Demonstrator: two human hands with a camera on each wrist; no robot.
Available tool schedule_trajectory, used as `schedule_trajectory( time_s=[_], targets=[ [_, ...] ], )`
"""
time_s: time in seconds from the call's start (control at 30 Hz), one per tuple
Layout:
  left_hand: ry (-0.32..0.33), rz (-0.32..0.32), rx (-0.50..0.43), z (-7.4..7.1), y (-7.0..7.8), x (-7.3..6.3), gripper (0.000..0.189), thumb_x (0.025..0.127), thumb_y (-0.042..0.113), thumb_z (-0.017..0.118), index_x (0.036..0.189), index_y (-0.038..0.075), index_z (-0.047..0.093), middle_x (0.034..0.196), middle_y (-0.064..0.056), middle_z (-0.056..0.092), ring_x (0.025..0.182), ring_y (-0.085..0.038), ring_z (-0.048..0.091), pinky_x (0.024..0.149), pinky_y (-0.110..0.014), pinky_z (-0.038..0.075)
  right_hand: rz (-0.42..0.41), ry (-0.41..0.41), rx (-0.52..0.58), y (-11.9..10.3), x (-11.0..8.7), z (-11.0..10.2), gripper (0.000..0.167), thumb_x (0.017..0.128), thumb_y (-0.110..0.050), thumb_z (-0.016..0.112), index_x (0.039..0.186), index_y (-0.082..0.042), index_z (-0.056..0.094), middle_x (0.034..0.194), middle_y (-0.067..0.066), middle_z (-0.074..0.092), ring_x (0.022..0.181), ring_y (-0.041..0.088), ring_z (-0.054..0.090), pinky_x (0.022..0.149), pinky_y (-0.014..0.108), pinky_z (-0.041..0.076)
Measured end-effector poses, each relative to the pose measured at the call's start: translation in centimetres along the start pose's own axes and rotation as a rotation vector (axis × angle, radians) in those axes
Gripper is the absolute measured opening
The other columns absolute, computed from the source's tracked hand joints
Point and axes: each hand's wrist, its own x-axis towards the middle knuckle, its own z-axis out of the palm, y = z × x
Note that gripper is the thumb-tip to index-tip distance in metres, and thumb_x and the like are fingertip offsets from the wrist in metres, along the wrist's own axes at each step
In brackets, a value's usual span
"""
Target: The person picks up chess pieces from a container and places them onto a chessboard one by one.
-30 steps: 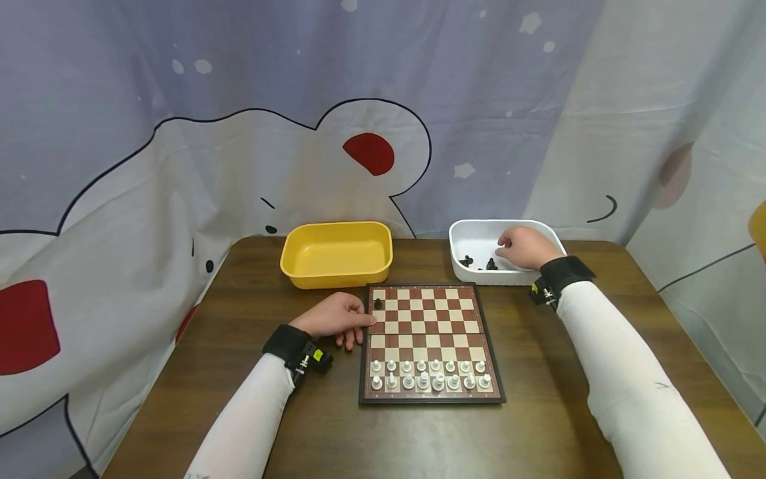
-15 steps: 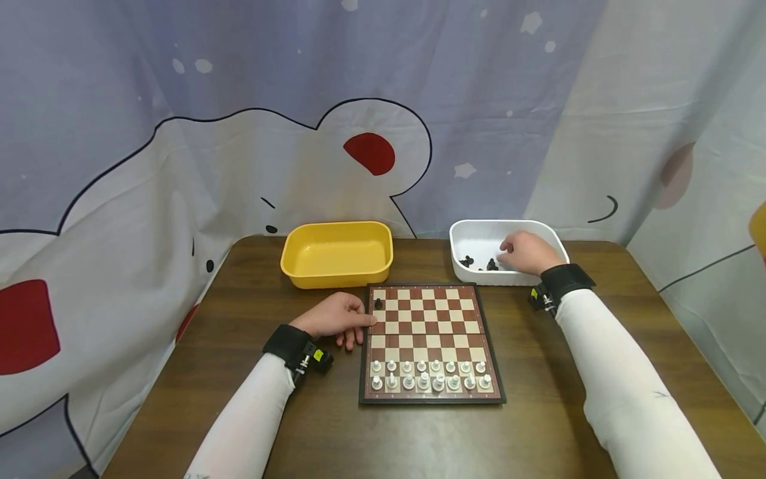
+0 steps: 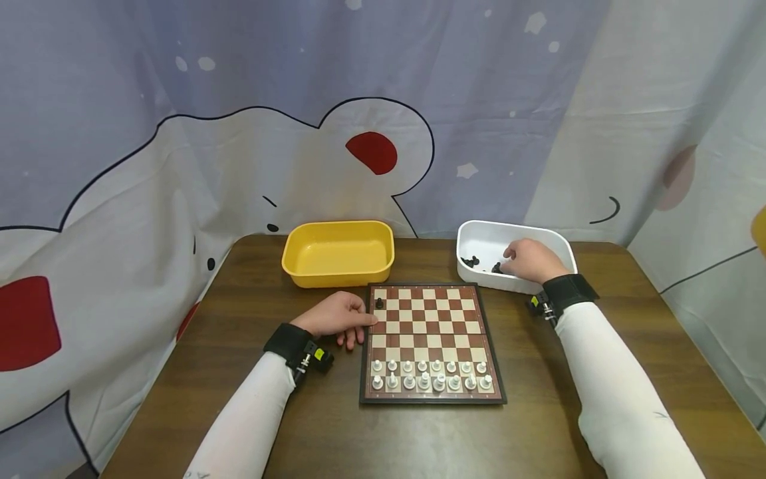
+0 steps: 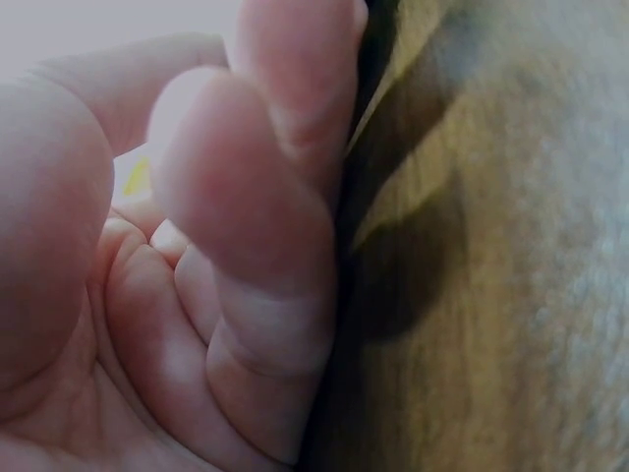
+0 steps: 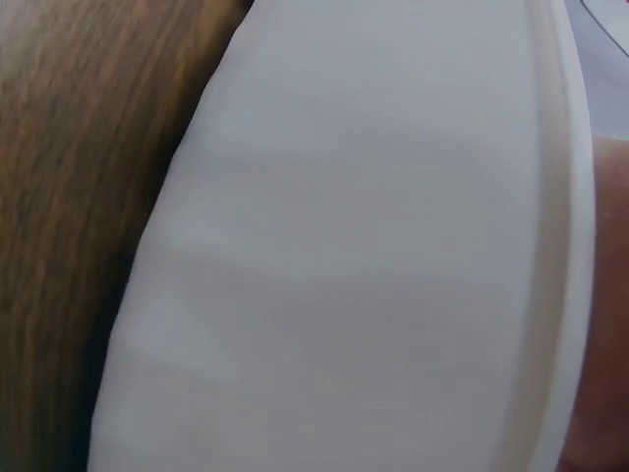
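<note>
In the head view, my left hand (image 3: 336, 315) rests at the left edge of the chessboard (image 3: 429, 400), its index finger straight onto the outer squares. A lone black chess piece (image 3: 380, 303) stands on the far left corner of the board. White chess pieces (image 3: 439, 382) fill the two near rows. My right hand (image 3: 532, 259) reaches into the white tray (image 3: 509, 283), fingertips beside a black chess piece (image 3: 496, 267); whether they pinch anything is hidden. More black pieces (image 3: 470, 261) lie to the left in that tray. The right wrist view shows mostly the tray's outer wall (image 5: 344, 246).
A yellow tray (image 3: 338, 274) stands at the back, left of the white one. Both trays and the board sit on a brown wooden table (image 3: 437, 442). A patterned curtain (image 3: 269, 159) hangs right behind the table.
The white tray has shifted slightly to the right and turned a little. My right hand has moved slightly down and right, inside it. The left hand stays in place.
</note>
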Motion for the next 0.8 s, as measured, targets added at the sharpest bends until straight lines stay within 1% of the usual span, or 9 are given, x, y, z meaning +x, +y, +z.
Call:
schedule_trajectory(
  time_s=[0.3,0.47,0.57,0.67,0.8],
  targets=[
    [-0.001,-0.008,-0.006,-0.1,-0.2,0.2,0.038,0.106,0.037,0.079,0.092,0.004,0.069,0.079,-0.014,0.079,0.053,-0.017,0.07,0.048,-0.025,0.052,0.002,-0.024,-0.012,-0.3,-1.1,0.2,0.045,0.097,-0.02,0.079,0.127,0.012,0.073,0.124,0.03,0.076,0.108,0.044,0.072,0.094,0.06,0.057],
    [-0.002,-0.005,-0.005,-0.1,-0.3,0.2,0.038,0.106,0.038,0.079,0.092,0.004,0.07,0.079,-0.015,0.079,0.053,-0.017,0.07,0.048,-0.025,0.052,0.0,-0.052,-0.03,-0.6,-1.6,0.1,0.042,0.096,-0.019,0.077,0.126,0.011,0.075,0.124,0.029,0.076,0.104,0.041,0.071,0.094,0.06,0.056],
    [-0.001,-0.006,0.0,-0.1,-0.4,0.3,0.038,0.106,0.039,0.079,0.092,0.004,0.07,0.079,-0.014,0.079,0.053,-0.017,0.07,0.048,-0.025,0.052,-0.006,-0.062,-0.044,-0.7,-1.6,0.1,0.04,0.095,-0.017,0.076,0.125,0.01,0.075,0.125,0.029,0.076,0.105,0.041,0.07,0.096,0.06,0.055],
    [-0.003,-0.005,0.004,-0.1,-0.5,0.3,0.038,0.106,0.039,0.078,0.093,0.004,0.07,0.08,-0.014,0.079,0.054,-0.017,0.07,0.049,-0.026,0.052,-0.012,-0.065,-0.048,-0.8,-1.6,0.2,0.039,0.096,-0.015,0.074,0.127,0.009,0.075,0.125,0.029,0.076,0.107,0.042,0.07,0.099,0.06,0.055],
    [-0.009,-0.001,0.015,-0.2,-0.5,0.3,0.039,0.107,0.04,0.077,0.094,0.004,0.07,0.081,-0.013,0.079,0.054,-0.018,0.071,0.049,-0.026,0.053,-0.036,-0.075,-0.048,-0.9,-1.6,0.3,0.04,0.096,-0.01,0.07,0.131,0.009,0.073,0.122,0.028,0.077,0.106,0.041,0.072,0.097,0.059,0.055]
  ],
)
